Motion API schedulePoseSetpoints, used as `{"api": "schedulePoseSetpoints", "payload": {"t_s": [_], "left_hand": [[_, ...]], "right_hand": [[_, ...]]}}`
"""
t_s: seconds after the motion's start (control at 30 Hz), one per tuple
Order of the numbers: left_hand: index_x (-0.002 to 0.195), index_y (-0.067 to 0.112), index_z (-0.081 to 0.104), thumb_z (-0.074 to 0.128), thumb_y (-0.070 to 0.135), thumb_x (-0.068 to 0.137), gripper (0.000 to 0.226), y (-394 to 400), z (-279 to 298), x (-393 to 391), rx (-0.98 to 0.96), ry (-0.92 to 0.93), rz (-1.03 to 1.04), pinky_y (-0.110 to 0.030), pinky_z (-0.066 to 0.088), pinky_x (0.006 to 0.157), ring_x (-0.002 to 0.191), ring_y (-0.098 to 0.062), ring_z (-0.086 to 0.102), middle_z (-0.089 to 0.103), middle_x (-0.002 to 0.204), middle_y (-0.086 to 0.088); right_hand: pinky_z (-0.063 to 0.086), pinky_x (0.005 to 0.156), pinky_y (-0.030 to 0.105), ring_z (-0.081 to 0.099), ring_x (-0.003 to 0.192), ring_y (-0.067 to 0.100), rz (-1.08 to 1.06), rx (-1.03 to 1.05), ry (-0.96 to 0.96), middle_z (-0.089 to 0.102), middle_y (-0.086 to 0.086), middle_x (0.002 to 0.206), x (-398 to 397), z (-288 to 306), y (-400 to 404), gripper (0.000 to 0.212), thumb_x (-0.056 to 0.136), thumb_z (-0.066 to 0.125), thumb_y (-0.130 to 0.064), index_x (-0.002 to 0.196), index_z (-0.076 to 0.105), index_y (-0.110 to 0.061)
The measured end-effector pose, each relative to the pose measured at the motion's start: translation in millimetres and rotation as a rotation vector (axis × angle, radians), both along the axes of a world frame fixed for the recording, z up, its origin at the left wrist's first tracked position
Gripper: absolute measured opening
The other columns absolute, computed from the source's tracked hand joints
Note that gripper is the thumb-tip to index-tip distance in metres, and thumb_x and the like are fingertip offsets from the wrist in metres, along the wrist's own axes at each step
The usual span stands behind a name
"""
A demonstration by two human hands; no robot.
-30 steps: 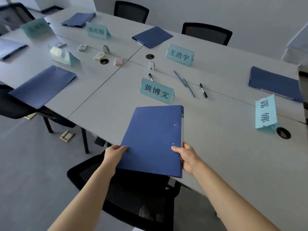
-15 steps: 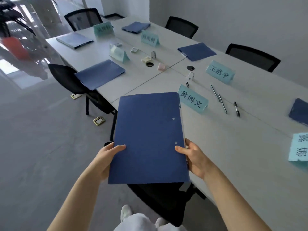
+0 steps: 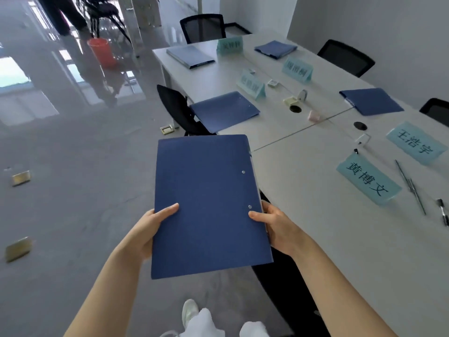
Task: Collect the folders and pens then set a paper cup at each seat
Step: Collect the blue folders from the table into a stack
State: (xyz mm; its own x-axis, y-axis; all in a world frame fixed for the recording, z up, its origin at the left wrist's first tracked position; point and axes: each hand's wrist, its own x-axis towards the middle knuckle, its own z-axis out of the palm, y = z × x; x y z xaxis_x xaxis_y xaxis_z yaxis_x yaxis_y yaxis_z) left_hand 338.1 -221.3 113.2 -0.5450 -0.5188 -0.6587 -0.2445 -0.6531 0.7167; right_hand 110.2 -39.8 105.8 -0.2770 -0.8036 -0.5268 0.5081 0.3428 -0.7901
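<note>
Head view. Blue folder (image 3: 209, 205) held flat at centre frame, off the tabletop (image 3: 315, 215), its right edge overlapping the tabletop's near edge, the rest over bare grey floor (image 3: 80, 190). Left hand (image 3: 155, 229) gripping the folder's left edge low down, thumb lying on the cover, fingers hidden beneath. Right hand (image 3: 274, 224) gripping the right edge by the lower rivet, thumb on top, fingers curled under. Both hands clamped on the same folder, one at each side.

On the tabletop, right half of frame: second folder (image 3: 224, 111) at centre, one corner jutting past the near edge above a black chair (image 3: 177, 110); third folder (image 3: 371, 101) at upper right by the far edge; a fourth (image 3: 275, 49) and a paler fifth (image 3: 190, 56) at the top, near the tabletop's end. Teal name cards (image 3: 368, 178) standing along the middle. Thin pens (image 3: 410, 187) lying together at right, just beyond the nearest card; a black pen (image 3: 443, 211) cut by the right frame edge.

Wide open floor over the whole left half, broken only by small brass floor plates (image 3: 20, 177) at far left and one by the chair leg. Red bucket (image 3: 102, 52) at upper left, well apart from the tabletop. White shoe (image 3: 190, 312) at bottom centre, with another chair tucked under the tabletop edge just to its right.
</note>
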Motion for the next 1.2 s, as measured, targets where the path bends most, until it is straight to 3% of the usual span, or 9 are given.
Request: {"api": "schedulePoseSetpoints", "payload": {"t_s": [0.13,0.27,0.37,0.47,0.63,0.77,0.97,1.2], "left_hand": [[0.126,0.008,0.062,0.068,0.026,0.084,0.046,-58.2,-1.3,41.3,0.005,0.011,0.041,-0.049,0.055,0.088,0.103,-0.034,0.070,0.072,0.115,-0.011],[0.125,0.013,0.063,0.064,0.036,0.090,0.042,-106.8,-6.1,65.0,0.037,0.015,0.098,-0.048,0.054,0.089,0.105,-0.032,0.070,0.072,0.116,-0.009],[0.121,0.013,0.065,0.063,0.035,0.091,0.038,-140.7,-6.0,72.7,0.050,0.017,0.127,-0.043,0.058,0.079,0.098,-0.030,0.072,0.073,0.113,-0.008],[0.125,0.009,0.063,0.062,0.027,0.091,0.038,-172.4,-7.0,72.4,0.067,0.046,0.128,-0.043,0.060,0.078,0.102,-0.032,0.071,0.071,0.119,-0.011],[0.125,0.010,0.063,0.060,0.026,0.094,0.035,-229.4,-13.3,52.9,0.056,0.043,0.148,-0.037,0.062,0.071,0.098,-0.028,0.072,0.072,0.116,-0.009],[0.122,0.011,0.063,0.062,0.026,0.093,0.033,-280.2,-19.3,29.8,0.034,0.029,0.202,-0.035,0.061,0.064,0.090,-0.026,0.074,0.074,0.111,-0.008],[0.123,0.011,0.063,0.064,0.027,0.089,0.038,-359.4,-18.9,-1.5,0.047,0.052,0.236,-0.038,0.061,0.066,0.092,-0.027,0.074,0.073,0.113,-0.008],[0.123,0.015,0.063,0.064,0.030,0.089,0.037,-455.7,-25.6,-32.3,0.045,0.055,0.242,-0.040,0.061,0.070,0.096,-0.028,0.073,0.073,0.116,-0.006]], "right_hand": [[0.053,0.093,0.046,0.064,0.114,0.031,0.091,0.008,0.009,0.066,0.008,0.125,23.3,-1.5,-71.4,0.041,0.090,0.061,-0.010,0.130,0.055,-0.016],[0.051,0.096,0.048,0.065,0.113,0.028,0.137,0.024,0.021,0.068,0.004,0.123,44.0,-2.4,-127.4,0.040,0.091,0.061,-0.012,0.130,0.055,-0.021],[0.052,0.092,0.044,0.064,0.114,0.026,0.176,0.030,0.016,0.067,0.003,0.124,49.5,-2.3,-163.1,0.039,0.092,0.061,-0.013,0.129,0.055,-0.022],[0.055,0.083,0.039,0.066,0.111,0.025,0.212,0.050,0.031,0.068,0.003,0.123,45.4,-4.0,-195.7,0.036,0.092,0.061,-0.014,0.127,0.056,-0.022],[0.051,0.098,0.050,0.064,0.114,0.027,0.249,0.076,0.051,0.066,0.003,0.125,27.2,-13.6,-258.2,0.037,0.092,0.061,-0.018,0.129,0.054,-0.019],[0.048,0.101,0.051,0.062,0.116,0.029,0.267,0.088,0.042,0.066,0.006,0.125,3.0,-24.0,-314.7,0.039,0.092,0.062,-0.023,0.129,0.056,-0.014],[0.055,0.091,0.042,0.067,0.107,0.025,0.181,0.098,0.050,0.070,0.005,0.115,-31.2,-32.1,-401.2,0.026,0.092,0.062,-0.025,0.116,0.064,-0.013],[0.058,0.074,0.033,0.069,0.099,0.027,-0.130,0.161,-0.065,0.069,0.016,0.112,-74.5,-51.0,-476.8,0.026,0.094,0.057,-0.007,0.120,0.058,-0.005]]}}
